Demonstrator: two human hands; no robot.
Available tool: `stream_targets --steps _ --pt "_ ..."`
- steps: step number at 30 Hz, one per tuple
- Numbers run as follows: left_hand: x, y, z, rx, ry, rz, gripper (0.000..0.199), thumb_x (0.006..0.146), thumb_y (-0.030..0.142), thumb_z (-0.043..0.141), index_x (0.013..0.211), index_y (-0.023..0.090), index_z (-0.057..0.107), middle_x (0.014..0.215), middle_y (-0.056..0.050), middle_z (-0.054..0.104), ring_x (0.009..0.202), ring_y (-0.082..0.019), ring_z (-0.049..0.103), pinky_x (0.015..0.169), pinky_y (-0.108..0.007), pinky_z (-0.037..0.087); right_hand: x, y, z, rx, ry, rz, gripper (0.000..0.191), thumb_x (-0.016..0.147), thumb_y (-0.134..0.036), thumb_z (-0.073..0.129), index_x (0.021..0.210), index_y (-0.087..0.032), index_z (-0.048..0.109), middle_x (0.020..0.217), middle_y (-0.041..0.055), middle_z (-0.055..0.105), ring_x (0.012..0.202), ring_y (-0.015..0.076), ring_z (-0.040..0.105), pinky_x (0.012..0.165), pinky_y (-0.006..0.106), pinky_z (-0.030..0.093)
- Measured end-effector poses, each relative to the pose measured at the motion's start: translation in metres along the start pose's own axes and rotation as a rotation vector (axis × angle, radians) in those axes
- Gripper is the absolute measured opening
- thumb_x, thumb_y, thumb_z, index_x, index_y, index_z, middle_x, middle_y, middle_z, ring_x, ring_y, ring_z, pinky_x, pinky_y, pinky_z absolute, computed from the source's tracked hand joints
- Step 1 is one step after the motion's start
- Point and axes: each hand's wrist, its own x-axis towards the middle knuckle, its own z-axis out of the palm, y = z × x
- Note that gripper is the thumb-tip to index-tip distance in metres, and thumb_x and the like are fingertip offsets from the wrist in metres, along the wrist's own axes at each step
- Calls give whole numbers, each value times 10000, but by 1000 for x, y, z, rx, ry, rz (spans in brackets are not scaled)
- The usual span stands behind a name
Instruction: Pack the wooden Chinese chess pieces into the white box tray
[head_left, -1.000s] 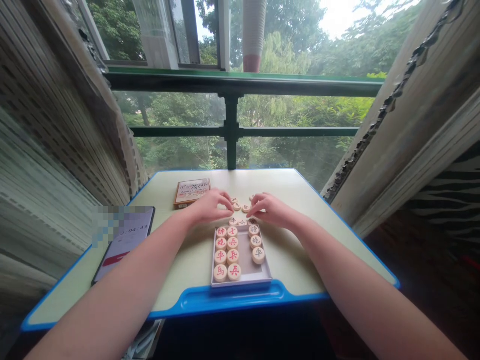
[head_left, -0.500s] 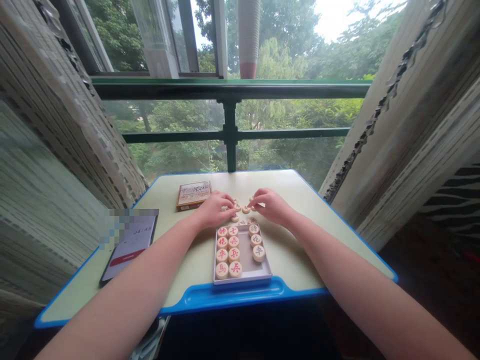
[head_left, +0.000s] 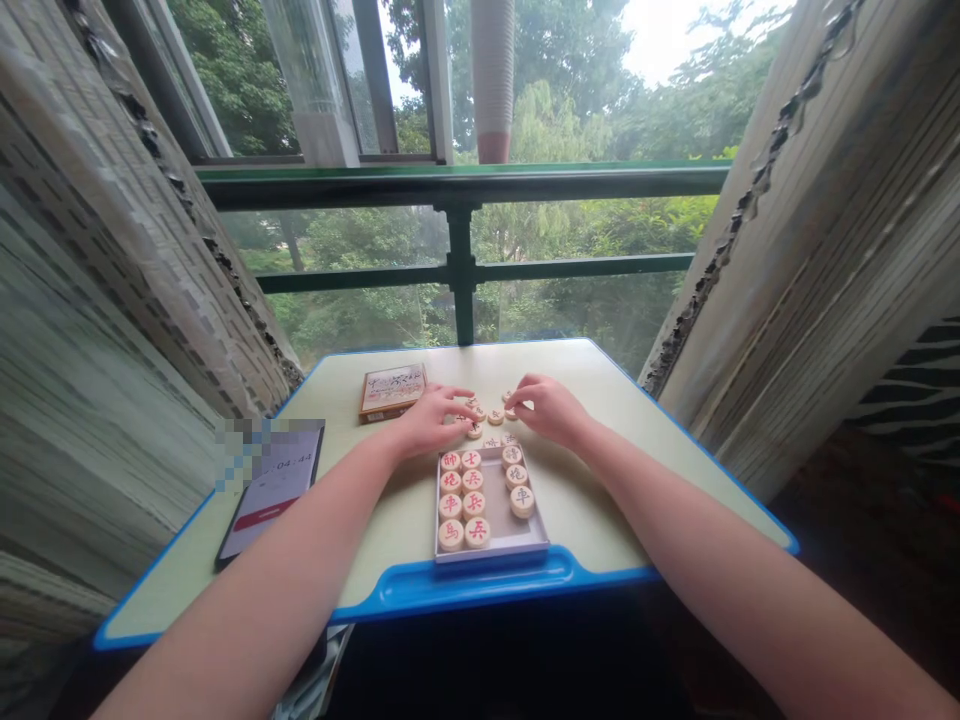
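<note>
Over a loose cluster of round wooden Chinese chess pieces on the table, my left hand is open, its fingers spread across the left-hand pieces. On the cluster's right side, my right hand has its fingers bent together at a piece by the fingertips; they partly cover it. Closer to me stands a shallow white box tray. Two columns of red-marked pieces fill its left side, and three dark-marked pieces lie in a column along its right edge. Two more pieces rest just behind the tray.
A brown-edged box lid with writing lies behind my left hand. To the left, a phone shows a running timer. The pale table has a blue rim and a pen groove in front. A green railing and curtains stand beyond.
The fingers of my left hand have spread out more over the pieces. My right hand has shifted slightly at the cluster. The view has moved a little; the pieces in the tray are unchanged.
</note>
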Motion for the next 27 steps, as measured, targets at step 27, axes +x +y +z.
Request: stream_targets --steps 27 --pt "3 10 -1 -233 145 -101 320 731 347 627 997 177 677 937 -38 696 761 -155 578 715 -277 458 -4 -12 6 93 -22 -170 235 780 -291 606 992 -197 641 794 27 601 685 119 519 671 250 412"
